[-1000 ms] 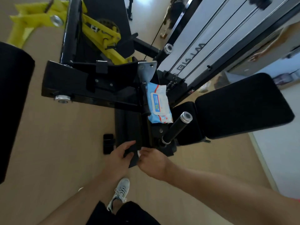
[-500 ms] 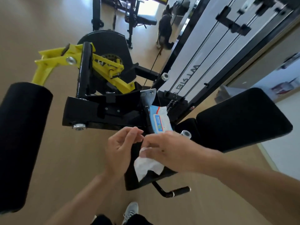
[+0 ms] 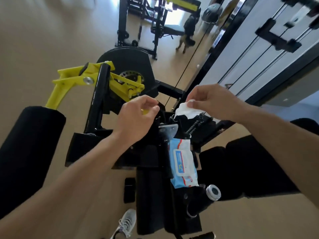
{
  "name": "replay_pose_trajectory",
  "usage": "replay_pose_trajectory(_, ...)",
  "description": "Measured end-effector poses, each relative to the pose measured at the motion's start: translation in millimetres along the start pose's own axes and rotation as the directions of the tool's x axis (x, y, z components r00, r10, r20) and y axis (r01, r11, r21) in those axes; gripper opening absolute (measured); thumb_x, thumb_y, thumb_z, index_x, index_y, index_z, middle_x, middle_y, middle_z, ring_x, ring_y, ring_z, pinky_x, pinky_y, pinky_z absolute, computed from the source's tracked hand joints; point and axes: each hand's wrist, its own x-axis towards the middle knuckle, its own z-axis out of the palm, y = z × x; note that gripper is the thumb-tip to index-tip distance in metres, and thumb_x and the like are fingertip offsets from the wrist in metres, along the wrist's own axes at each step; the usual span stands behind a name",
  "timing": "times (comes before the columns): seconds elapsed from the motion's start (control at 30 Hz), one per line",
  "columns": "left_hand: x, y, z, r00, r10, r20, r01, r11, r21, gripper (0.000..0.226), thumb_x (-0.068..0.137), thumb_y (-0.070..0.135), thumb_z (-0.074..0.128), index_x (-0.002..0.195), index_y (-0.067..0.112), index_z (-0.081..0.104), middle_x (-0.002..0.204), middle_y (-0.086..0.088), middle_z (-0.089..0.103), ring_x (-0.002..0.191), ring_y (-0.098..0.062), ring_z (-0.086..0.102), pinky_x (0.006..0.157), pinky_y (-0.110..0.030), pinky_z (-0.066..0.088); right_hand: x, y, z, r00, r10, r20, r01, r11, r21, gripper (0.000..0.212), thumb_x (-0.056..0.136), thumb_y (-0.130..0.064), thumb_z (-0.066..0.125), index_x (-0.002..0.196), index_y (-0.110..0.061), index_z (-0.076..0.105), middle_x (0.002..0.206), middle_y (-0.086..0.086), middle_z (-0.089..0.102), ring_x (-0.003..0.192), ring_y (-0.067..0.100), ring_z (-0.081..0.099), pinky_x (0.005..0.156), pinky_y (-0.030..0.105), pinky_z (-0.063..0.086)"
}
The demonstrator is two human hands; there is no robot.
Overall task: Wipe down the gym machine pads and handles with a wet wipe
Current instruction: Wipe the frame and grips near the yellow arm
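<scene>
My right hand (image 3: 212, 102) pinches a crumpled white wet wipe (image 3: 186, 112) in the air above the black machine frame (image 3: 96, 144). My left hand (image 3: 136, 118) hovers just left of it with fingers loosely curled, holding nothing. A blue and white wipe pack (image 3: 182, 163) lies on the frame below my hands. A black roller pad (image 3: 25, 144) sits at the left. A black seat pad (image 3: 259, 166) lies at the right. A chrome-capped handle (image 3: 213, 192) sticks up just below the pack.
A yellow lever arm (image 3: 69, 81) and a black round cover (image 3: 127, 64) stand behind the frame. The weight stack tower (image 3: 259, 54) rises at the right. A dog (image 3: 188, 31) stands near a far rack. My shoe (image 3: 125, 225) is on the wooden floor.
Both hands have risen from low on the machine to above the frame. My right hand carried the wipe up and right, and the hands moved apart.
</scene>
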Motion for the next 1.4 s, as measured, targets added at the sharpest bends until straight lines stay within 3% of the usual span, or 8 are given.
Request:
replay_pose_trajectory(0.2, 55, -35, -6, 0.953, -0.185, 0.241, 0.131, 0.966, 0.222, 0.025, 0.095, 0.038, 0.067, 0.117, 0.028, 0.07, 0.109, 0.015, 0.07, 0.105, -0.005, 0.065, 0.097, -0.033, 0.053, 80, 23, 13, 0.99, -0.031, 0.141, 0.05, 0.99, -0.13, 0.003, 0.096, -0.03, 0.071, 0.096, -0.028, 0.071, 0.09, -0.014, 0.067, 0.08, -0.003, 0.059, 0.067, 0.019, 0.041)
replay_pose_trajectory(0.37, 78, -64, -13, 0.844, -0.367, 0.39, 0.25, 0.914, 0.32, 0.036, 0.097, 0.039, 0.065, 0.13, 0.026, 0.062, 0.115, 0.01, 0.068, 0.107, -0.011, 0.064, 0.098, -0.037, 0.054, 147, 26, 42, 0.977, -0.044, 0.209, 0.114, 0.935, -0.335, 0.02, 0.093, -0.025, 0.074, 0.113, -0.029, 0.077, 0.11, -0.006, 0.074, 0.103, 0.014, 0.068, 0.095, 0.037, 0.056)
replay_pose_trajectory(0.5, 99, -87, -5, 0.8, -0.398, 0.449, 0.184, 0.875, 0.447, 0.038, 0.099, 0.038, 0.061, 0.135, 0.024, 0.058, 0.13, 0.004, 0.065, 0.119, -0.017, 0.059, 0.098, -0.032, 0.049, 185, 15, 80, 0.947, -0.055, 0.317, 0.187, 0.896, -0.404, 0.024, 0.096, -0.015, 0.068, 0.117, -0.024, 0.077, 0.12, -0.001, 0.073, 0.109, 0.018, 0.068, 0.098, 0.036, 0.055)
replay_pose_trajectory(0.73, 120, -124, 22, 0.737, -0.372, 0.564, 0.081, 0.878, 0.473, 0.042, 0.097, 0.038, 0.059, 0.138, 0.029, 0.056, 0.138, 0.0, 0.06, 0.123, -0.023, 0.057, 0.102, -0.043, 0.05, 192, 15, 169, 0.736, 0.078, 0.672, 0.412, 0.737, -0.536, 0.017, 0.102, -0.022, 0.055, 0.102, -0.015, 0.071, 0.096, -0.001, 0.067, 0.09, 0.021, 0.066, 0.074, 0.032, 0.051)
replay_pose_trajectory(0.9, 119, -140, 28, 0.649, -0.398, 0.648, 0.1, 0.889, 0.446, 0.047, 0.1, 0.037, 0.057, 0.146, 0.029, 0.05, 0.148, 0.001, 0.053, 0.134, -0.021, 0.051, 0.109, -0.042, 0.045, 162, 42, 185, 0.634, 0.187, 0.751, 0.454, 0.695, -0.557, 0.029, 0.099, -0.033, 0.057, 0.114, -0.013, 0.072, 0.115, 0.011, 0.071, 0.104, 0.031, 0.07, 0.082, 0.036, 0.056)
replay_pose_trajectory(1.07, 116, -147, 36, 0.656, -0.399, 0.64, 0.176, 0.906, 0.384, 0.046, 0.099, 0.035, 0.057, 0.145, 0.029, 0.05, 0.148, 0.001, 0.052, 0.134, -0.019, 0.05, 0.111, -0.039, 0.044, 143, 46, 194, 0.46, 0.198, 0.865, 0.622, 0.624, -0.473, 0.023, 0.103, -0.021, 0.053, 0.115, -0.009, 0.07, 0.117, 0.011, 0.071, 0.108, 0.032, 0.068, 0.092, 0.046, 0.057)
replay_pose_trajectory(1.27, 117, -146, 38, 0.633, -0.401, 0.662, 0.099, 0.89, 0.444, 0.045, 0.1, 0.035, 0.054, 0.144, 0.028, 0.05, 0.147, 0.0, 0.052, 0.132, -0.022, 0.051, 0.107, -0.037, 0.044, 171, 71, 199, 0.628, 0.075, 0.774, 0.641, 0.514, -0.57, 0.023, 0.093, -0.007, 0.053, 0.106, -0.012, 0.072, 0.119, 0.011, 0.068, 0.116, 0.031, 0.065, 0.094, 0.045, 0.056)
replay_pose_trajectory(1.4, 117, -144, 37, 0.598, -0.402, 0.693, 0.04, 0.879, 0.476, 0.044, 0.1, 0.032, 0.053, 0.143, 0.026, 0.05, 0.145, -0.002, 0.054, 0.13, -0.023, 0.053, 0.102, -0.035, 0.046, 152, 51, 206, 0.467, 0.22, 0.857, 0.622, 0.607, -0.494, 0.02, 0.097, -0.02, 0.056, 0.105, -0.014, 0.073, 0.108, 0.006, 0.073, 0.098, 0.026, 0.07, 0.079, 0.039, 0.057)
